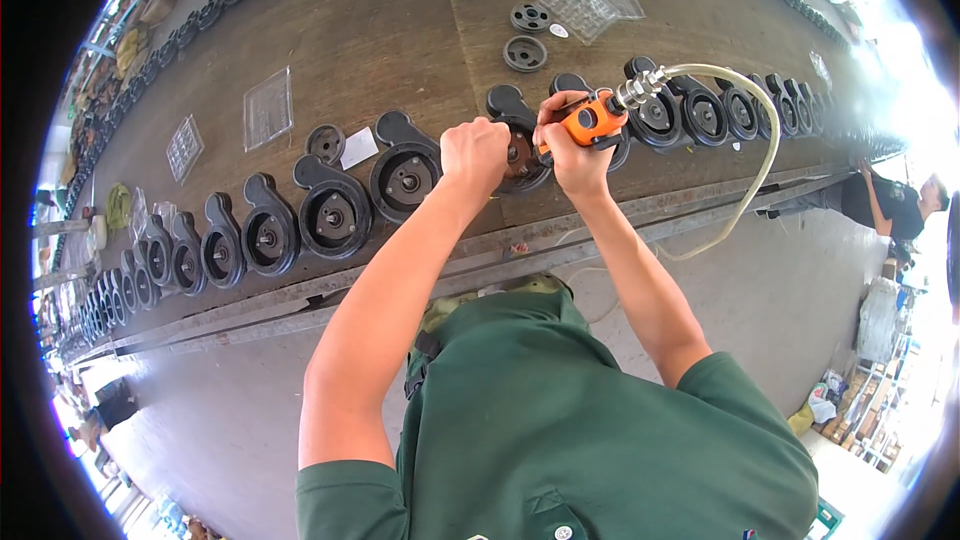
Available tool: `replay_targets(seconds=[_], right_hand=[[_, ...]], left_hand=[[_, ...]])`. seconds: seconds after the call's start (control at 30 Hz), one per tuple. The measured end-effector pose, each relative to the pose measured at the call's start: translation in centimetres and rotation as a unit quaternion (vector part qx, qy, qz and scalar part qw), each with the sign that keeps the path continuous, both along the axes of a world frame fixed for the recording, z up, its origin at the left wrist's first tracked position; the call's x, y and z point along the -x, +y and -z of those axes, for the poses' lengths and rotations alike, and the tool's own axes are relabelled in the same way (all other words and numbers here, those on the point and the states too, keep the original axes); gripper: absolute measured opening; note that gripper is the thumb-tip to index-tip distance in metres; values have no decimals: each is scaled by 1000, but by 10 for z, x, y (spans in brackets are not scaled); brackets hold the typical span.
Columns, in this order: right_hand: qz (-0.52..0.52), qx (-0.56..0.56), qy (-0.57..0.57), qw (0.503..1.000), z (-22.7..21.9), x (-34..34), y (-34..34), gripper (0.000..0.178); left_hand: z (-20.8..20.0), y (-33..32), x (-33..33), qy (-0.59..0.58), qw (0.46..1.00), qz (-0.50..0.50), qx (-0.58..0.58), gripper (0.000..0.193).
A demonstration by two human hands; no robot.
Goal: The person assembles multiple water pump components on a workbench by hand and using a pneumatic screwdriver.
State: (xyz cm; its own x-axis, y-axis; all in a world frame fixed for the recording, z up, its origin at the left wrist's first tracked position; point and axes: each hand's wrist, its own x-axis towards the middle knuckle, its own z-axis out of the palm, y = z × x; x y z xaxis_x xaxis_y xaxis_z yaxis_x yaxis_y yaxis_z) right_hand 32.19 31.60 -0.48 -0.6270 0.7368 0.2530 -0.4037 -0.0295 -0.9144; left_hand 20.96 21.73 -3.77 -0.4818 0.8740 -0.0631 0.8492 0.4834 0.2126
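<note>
My right hand (580,155) grips a small orange air tool (592,122) whose silver coupling joins a clear hose (768,140). The tool is at the right side of a round black housing (505,100) with a rounded lobe at its far end and a brownish inside (520,162). My left hand (474,154) is closed at the left side of that housing, its fingertips turned toward the opening. Whatever its fingers pinch is hidden. Just to its left lies a similar black housing (408,180) with a shaft in the middle.
More black housings (335,220) line the near edge of the brown table (400,30). Loose black discs (525,53), clear plastic trays (600,2) and a white paper (359,147) lie beyond. Another person (895,202) is at the far right.
</note>
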Motion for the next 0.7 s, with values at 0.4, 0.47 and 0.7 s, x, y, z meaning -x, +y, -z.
replay_targets(seconds=[0.4, 0.47, 0.7], right_hand=[[6, -4, -5, 1000, 3, -1, 3, 15], [10, 11, -2, 1000, 2, -1, 1, 14], [5, -6, 0, 1000, 4, -2, 2, 18]], left_hand=[[-4, 1, 0, -14, 1000, -5, 11, 32], [-4, 1, 1, -16, 1000, -3, 15, 32], [-3, 3, 2, -31, 999, -9, 6, 31]])
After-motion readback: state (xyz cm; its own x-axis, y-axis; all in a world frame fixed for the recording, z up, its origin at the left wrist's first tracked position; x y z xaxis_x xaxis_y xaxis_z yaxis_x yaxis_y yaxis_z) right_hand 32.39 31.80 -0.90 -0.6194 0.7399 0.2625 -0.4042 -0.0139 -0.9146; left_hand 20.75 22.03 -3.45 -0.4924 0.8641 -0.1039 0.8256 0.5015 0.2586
